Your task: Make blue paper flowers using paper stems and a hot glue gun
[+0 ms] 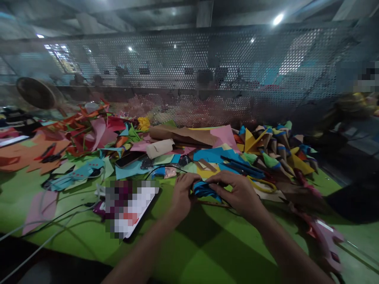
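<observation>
Between my hands is a blue piece of folded or pleated paper (205,189), held just above the green tabletop. Its left end is in the fingers of my left hand (183,193), which are closed on it. My right hand (239,192) pinches the right side between thumb and fingers. Part of the paper is hidden by the fingertips. Right behind the hands lie blue and yellow paper scraps (207,169). Yellow-handled scissors (266,184) rest near my right hand.
A lit phone or tablet (145,201) lies left of my hands, with cables beside it. To the right is a pink glue gun (324,240). Heaped coloured paper (97,134) and paper cones (275,148) line the back, before a perforated metal screen (177,59).
</observation>
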Demonstrator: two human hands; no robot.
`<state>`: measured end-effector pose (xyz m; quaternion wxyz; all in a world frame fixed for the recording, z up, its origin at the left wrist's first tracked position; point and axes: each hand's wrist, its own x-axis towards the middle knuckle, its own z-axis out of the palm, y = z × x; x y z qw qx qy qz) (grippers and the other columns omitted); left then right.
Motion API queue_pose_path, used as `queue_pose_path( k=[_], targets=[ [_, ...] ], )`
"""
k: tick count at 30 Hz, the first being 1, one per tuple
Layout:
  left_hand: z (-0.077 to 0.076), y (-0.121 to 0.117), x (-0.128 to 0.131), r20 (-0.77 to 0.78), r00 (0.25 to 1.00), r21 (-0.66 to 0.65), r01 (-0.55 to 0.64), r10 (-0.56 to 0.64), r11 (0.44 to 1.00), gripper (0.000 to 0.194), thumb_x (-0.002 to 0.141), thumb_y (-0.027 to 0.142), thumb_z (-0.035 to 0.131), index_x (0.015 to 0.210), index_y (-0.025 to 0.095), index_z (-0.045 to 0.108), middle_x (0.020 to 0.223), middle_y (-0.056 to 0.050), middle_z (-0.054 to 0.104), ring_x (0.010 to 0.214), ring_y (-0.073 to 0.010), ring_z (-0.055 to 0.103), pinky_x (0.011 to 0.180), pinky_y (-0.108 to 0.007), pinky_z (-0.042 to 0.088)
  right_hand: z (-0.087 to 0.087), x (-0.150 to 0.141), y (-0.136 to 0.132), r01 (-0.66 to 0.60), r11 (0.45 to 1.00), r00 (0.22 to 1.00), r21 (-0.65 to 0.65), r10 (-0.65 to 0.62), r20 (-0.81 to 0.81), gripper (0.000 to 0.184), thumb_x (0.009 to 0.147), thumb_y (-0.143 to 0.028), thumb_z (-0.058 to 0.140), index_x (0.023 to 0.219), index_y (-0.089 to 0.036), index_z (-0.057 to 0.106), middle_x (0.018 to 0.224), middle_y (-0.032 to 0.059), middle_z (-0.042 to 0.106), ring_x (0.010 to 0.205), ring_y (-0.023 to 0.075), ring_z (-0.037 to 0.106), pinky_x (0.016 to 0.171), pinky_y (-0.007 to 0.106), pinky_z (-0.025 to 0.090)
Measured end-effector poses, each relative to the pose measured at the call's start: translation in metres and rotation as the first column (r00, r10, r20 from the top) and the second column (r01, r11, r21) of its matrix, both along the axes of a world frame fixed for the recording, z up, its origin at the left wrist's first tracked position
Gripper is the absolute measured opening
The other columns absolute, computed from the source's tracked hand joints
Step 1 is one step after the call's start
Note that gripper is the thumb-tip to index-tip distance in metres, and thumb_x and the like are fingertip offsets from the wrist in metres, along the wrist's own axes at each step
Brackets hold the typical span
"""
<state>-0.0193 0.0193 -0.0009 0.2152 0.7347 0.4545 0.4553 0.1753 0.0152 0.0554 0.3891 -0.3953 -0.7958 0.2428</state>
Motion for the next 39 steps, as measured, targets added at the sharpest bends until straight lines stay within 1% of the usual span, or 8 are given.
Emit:
queue_pose_path(
  k=[4,8,13,19,24,27,32,39],
  targets=[
    [-0.002,0.001,0.001,-0.051,0.999,0.016,0.011,-0.01,1.0,0.043,0.062,0.003,0.055,0.1,0.021,0.065,0.101,-0.004,0.068,0.097,-0.0257,0.057,0.086,-0.039,0.041,0.001,-0.003,-0.003,-0.022,0.999,0.999,0.026,0.023,-0.035,0.011,0.087,-0.021,0.068,0.096,-0.023,0.075,0.093,0.0019,0.075,0.087,0.018,0.068,0.08,0.029,0.049],
    [-0.003,0.0,0.002,-0.027,0.999,0.016,0.046,-0.045,0.999,0.033,0.07,0.008,0.055,0.099,0.021,0.064,0.101,-0.004,0.067,0.098,-0.0248,0.056,0.088,-0.038,0.041,0.001,-0.005,-0.004,-0.044,0.999,0.996,0.0,0.044,-0.076,0.008,0.088,-0.025,0.068,0.092,-0.023,0.074,0.089,0.0017,0.075,0.083,0.0172,0.068,0.076,0.028,0.049],
    [-0.002,-0.002,0.001,-0.003,0.992,0.021,0.129,-0.129,0.991,0.034,0.069,0.006,0.059,0.1,0.019,0.061,0.103,-0.006,0.065,0.098,-0.0243,0.055,0.086,-0.036,0.042,-0.001,-0.005,-0.002,-0.036,0.999,0.997,0.01,0.037,-0.072,0.006,0.087,-0.022,0.068,0.09,-0.022,0.074,0.086,0.0021,0.074,0.081,0.0176,0.067,0.075,0.029,0.049],
    [-0.009,-0.002,0.002,0.192,0.963,-0.109,0.212,-0.188,0.971,0.036,0.065,0.006,0.064,0.098,0.02,0.06,0.099,-0.006,0.06,0.096,-0.0241,0.053,0.086,-0.036,0.045,-0.005,-0.006,-0.002,0.039,0.992,0.999,0.122,-0.042,0.021,0.008,0.09,-0.022,0.063,0.087,-0.022,0.071,0.086,0.0038,0.073,0.081,0.0194,0.068,0.073,0.03,0.05],
    [-0.003,-0.007,0.004,0.39,0.884,-0.197,0.353,-0.257,0.915,0.04,0.07,0.014,0.068,0.108,0.02,0.056,0.105,-0.007,0.056,0.102,-0.0242,0.052,0.091,-0.035,0.045,-0.007,-0.005,-0.002,0.084,0.973,0.996,0.214,-0.091,0.025,0.009,0.089,-0.017,0.063,0.093,-0.023,0.068,0.09,0.0036,0.074,0.082,0.0188,0.069,0.073,0.028,0.05],
    [0.0,-0.009,0.004,0.41,0.868,-0.22,0.392,-0.28,0.893,0.036,0.074,0.018,0.068,0.107,0.019,0.054,0.101,-0.006,0.056,0.102,-0.0236,0.052,0.089,-0.033,0.045,-0.005,-0.004,-0.003,0.046,0.975,0.999,0.219,-0.049,0.012,0.012,0.089,-0.014,0.061,0.089,-0.022,0.069,0.091,0.0039,0.072,0.084,0.0181,0.068,0.073,0.027,0.05],
    [-0.001,-0.008,0.004,0.445,0.843,-0.233,0.436,-0.303,0.869,0.037,0.076,0.021,0.07,0.108,0.019,0.053,0.104,-0.006,0.057,0.102,-0.0224,0.052,0.091,-0.032,0.045,-0.003,-0.002,-0.003,-0.012,0.976,1.0,0.218,0.011,0.008,0.024,0.087,-0.007,0.058,0.095,-0.024,0.073,0.094,0.0037,0.071,0.087,0.0173,0.068,0.077,0.027,0.052],
    [0.001,-0.01,0.005,0.454,0.838,-0.275,0.455,-0.302,0.847,0.036,0.077,0.022,0.069,0.109,0.019,0.051,0.101,-0.004,0.056,0.095,-0.0192,0.052,0.088,-0.03,0.045,-0.002,-0.001,-0.002,-0.028,0.977,1.0,0.212,0.029,-0.002,0.023,0.087,-0.008,0.057,0.092,-0.024,0.073,0.095,0.0043,0.071,0.089,0.018,0.068,0.078,0.028,0.053]
  ],
)
